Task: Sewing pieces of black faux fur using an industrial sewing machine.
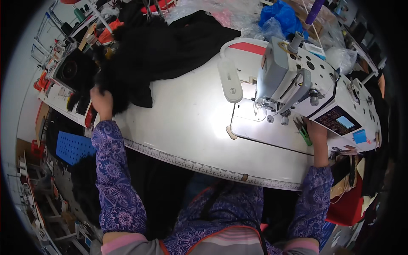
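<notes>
My left hand (102, 103) has its fingers curled into black furry material (117, 100) at the left end of the white sewing table (182, 123). The fur is bunched beside a black cloth piece (178, 51) spread toward the back. On the right, my right hand (316, 134) reaches in beneath the arm of the white sewing machine (331, 97), its fingertips hidden there. Green thread snips (304, 134) lie right beside that hand; I cannot tell whether it grips them. The machine's needle area (261, 111) is lit.
Blue plastic bags (276, 17) and clear wrappings crowd the back. A lamp housing (229, 80) stands left of the needle. A black boxy object (68, 68) sits at far left, a blue perforated basket (72, 146) below it. A ruler strip (182, 163) runs along the front edge.
</notes>
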Available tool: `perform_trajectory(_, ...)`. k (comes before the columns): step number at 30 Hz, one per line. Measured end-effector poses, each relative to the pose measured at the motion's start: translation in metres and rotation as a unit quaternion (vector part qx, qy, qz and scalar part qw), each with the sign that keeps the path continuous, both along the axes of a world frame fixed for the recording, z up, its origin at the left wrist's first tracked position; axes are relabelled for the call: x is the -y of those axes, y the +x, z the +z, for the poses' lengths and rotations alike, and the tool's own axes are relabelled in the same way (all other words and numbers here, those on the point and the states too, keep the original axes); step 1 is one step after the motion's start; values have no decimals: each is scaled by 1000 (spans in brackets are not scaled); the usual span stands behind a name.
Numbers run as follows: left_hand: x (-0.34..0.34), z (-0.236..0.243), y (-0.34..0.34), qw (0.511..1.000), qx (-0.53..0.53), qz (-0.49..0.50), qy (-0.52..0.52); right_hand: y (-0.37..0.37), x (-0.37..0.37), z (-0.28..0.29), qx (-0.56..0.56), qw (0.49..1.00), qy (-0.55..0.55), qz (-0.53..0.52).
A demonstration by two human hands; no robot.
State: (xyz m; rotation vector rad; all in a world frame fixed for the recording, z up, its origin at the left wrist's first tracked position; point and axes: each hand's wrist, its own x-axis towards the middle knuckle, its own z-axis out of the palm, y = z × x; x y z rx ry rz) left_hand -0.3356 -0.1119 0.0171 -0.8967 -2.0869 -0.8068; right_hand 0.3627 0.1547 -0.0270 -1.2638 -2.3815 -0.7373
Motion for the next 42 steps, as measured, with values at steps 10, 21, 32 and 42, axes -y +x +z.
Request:
perform_trajectory(10, -114, 75, -12, 962, 146, -180, 142, -107, 147, 42, -185, 945, -157, 219)
perform_trajectory(21, -219, -21, -196, 952, 287, -24, 102, -107, 140, 32, -198, 953, -158, 167)
perform_trajectory(32, -204, -41, -216, 957, 283, -12, -71, -99, 147, 28, -198, 952, -207, 102)
perform_trajectory(42, -253, -18, -213, 933, 340, -114, -23, -81, 157, 10, -209, 937, -280, -11)
